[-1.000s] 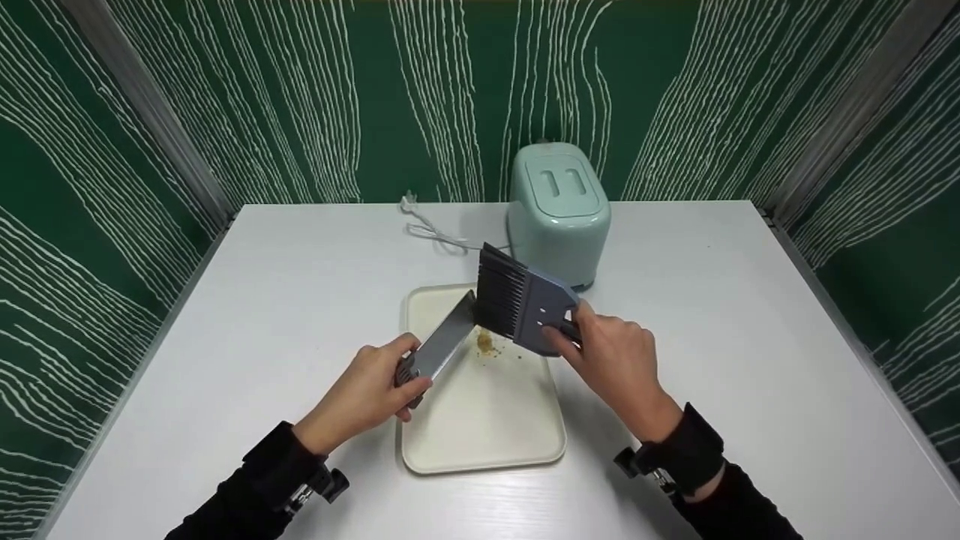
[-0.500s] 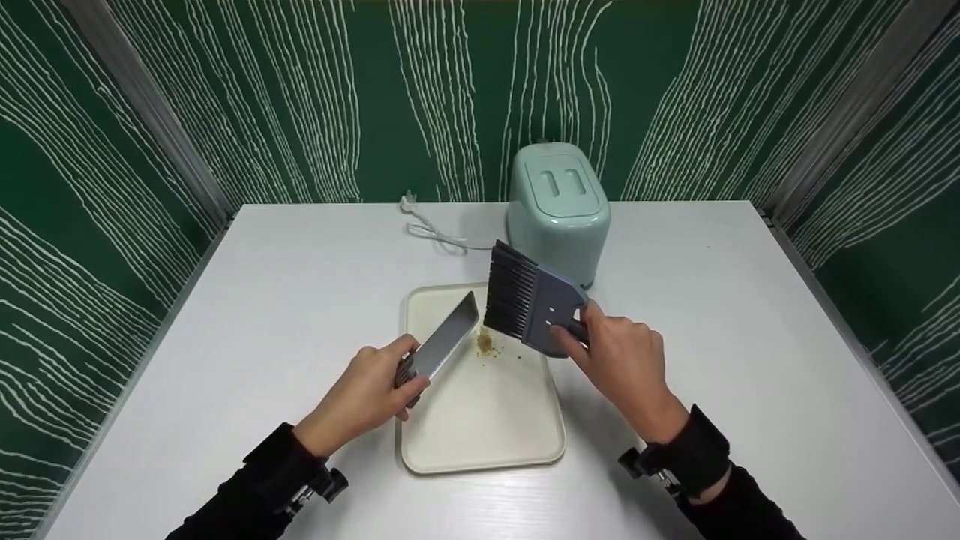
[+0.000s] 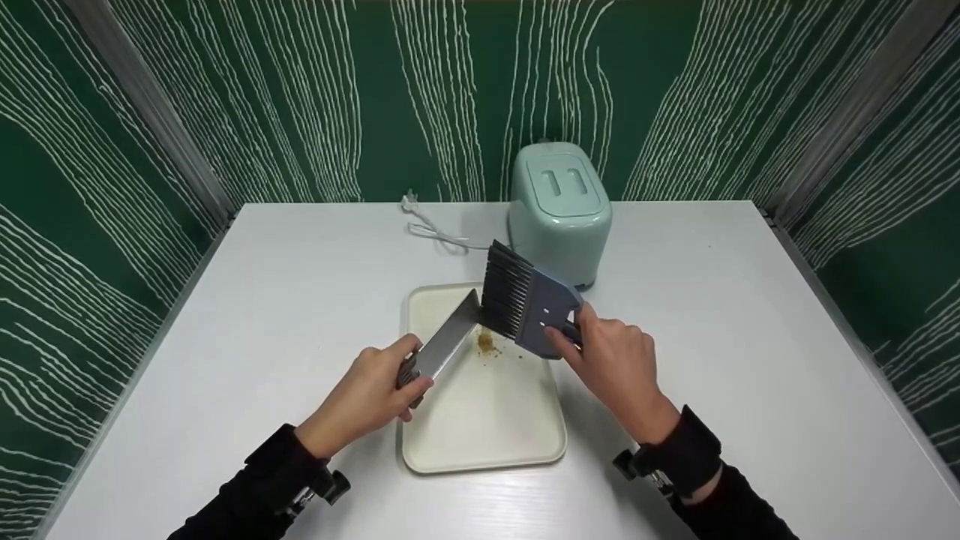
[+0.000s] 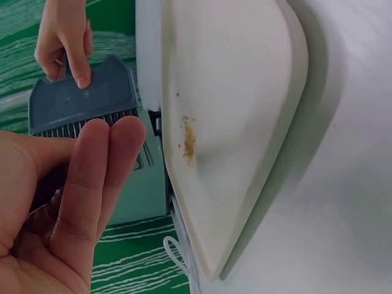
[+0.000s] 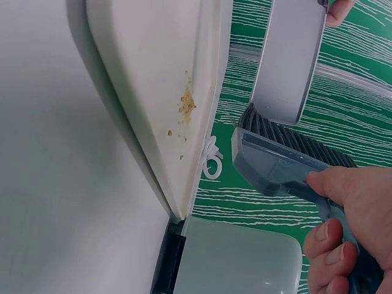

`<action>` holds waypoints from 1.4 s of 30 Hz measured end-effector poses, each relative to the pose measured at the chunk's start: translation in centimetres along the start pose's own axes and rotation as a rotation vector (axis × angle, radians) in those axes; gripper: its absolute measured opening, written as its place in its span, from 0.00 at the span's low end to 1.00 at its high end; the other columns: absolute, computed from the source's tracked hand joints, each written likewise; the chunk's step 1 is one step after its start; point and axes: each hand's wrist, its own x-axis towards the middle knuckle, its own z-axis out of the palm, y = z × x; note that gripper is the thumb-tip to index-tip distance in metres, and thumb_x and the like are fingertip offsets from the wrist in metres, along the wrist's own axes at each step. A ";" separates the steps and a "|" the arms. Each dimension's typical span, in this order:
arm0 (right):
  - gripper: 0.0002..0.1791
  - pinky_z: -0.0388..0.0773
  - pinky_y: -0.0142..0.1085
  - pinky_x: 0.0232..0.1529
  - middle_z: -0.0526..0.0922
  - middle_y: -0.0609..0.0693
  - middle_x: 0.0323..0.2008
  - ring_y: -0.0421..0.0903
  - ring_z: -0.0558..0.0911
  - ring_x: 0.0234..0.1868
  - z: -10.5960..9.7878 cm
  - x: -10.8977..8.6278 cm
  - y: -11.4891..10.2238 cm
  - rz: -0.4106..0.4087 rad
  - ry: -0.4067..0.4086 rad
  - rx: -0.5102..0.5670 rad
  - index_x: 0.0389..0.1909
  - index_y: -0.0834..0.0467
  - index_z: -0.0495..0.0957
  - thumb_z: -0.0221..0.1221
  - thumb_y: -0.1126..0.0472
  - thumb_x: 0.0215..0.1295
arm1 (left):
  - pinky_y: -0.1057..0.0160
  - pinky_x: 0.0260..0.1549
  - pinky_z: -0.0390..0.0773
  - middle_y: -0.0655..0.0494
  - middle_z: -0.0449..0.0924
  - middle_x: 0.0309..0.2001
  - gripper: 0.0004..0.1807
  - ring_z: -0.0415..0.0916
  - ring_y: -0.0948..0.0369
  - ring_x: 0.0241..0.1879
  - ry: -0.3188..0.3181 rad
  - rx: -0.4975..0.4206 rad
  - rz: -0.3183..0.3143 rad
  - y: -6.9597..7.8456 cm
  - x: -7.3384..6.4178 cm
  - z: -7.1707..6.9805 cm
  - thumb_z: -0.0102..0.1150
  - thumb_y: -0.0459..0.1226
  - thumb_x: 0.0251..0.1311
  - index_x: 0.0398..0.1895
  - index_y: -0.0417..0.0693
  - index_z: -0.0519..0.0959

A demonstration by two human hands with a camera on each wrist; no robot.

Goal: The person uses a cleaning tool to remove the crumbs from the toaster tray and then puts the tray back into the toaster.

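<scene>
My left hand [image 3: 369,384] grips the dark ridged end of a shallow grey crumb tray [image 3: 448,339], tilted over the cream serving tray [image 3: 484,420]. In my right hand [image 3: 615,364] is a wide blue brush [image 3: 544,311] with black bristles, held by its handle with the thumb on its flat body. The bristle corner meets the far end of the crumb tray. A few specks show on the crumb tray's face in the right wrist view. Below both, a small pile of brown crumbs [image 3: 486,343] lies on the serving tray. Fingers hide most of the crumb tray in the left wrist view.
A mint-green toaster [image 3: 561,214] stands behind the serving tray on the white table [image 3: 300,285], close to the brush. Its white cord and plug [image 3: 435,232] lie to its left. Green patterned walls [image 3: 277,97] enclose the table's back and sides.
The brush moved right, away from the crumb tray, then came back left against its end. My left hand and the crumb tray have stayed nearly still.
</scene>
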 end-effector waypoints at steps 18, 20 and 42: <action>0.23 0.73 0.49 0.16 0.79 0.55 0.15 0.54 0.77 0.15 -0.6 0.0 0.0 0.072 -0.058 0.029 0.31 0.60 0.76 0.73 0.46 0.68 | 0.70 0.17 0.76 0.58 0.85 0.23 0.11 0.82 0.68 0.16 0.062 0.123 0.055 -0.6 0.1 0.1 0.67 0.32 0.72 0.49 0.41 0.75; 0.24 0.71 0.48 0.16 0.77 0.54 0.14 0.53 0.76 0.15 -0.7 0.1 -0.2 0.081 -0.064 0.042 0.30 0.60 0.75 0.73 0.46 0.68 | 0.71 0.17 0.76 0.58 0.85 0.23 0.11 0.83 0.68 0.16 0.062 0.131 0.066 -0.5 0.1 0.1 0.67 0.32 0.72 0.49 0.41 0.75; 0.24 0.73 0.47 0.16 0.79 0.56 0.16 0.52 0.77 0.16 -0.5 -0.1 0.4 0.099 -0.149 0.008 0.30 0.61 0.78 0.73 0.45 0.67 | 0.72 0.17 0.76 0.60 0.84 0.23 0.09 0.83 0.68 0.17 0.096 0.155 0.131 -0.7 0.1 0.1 0.66 0.32 0.73 0.48 0.42 0.75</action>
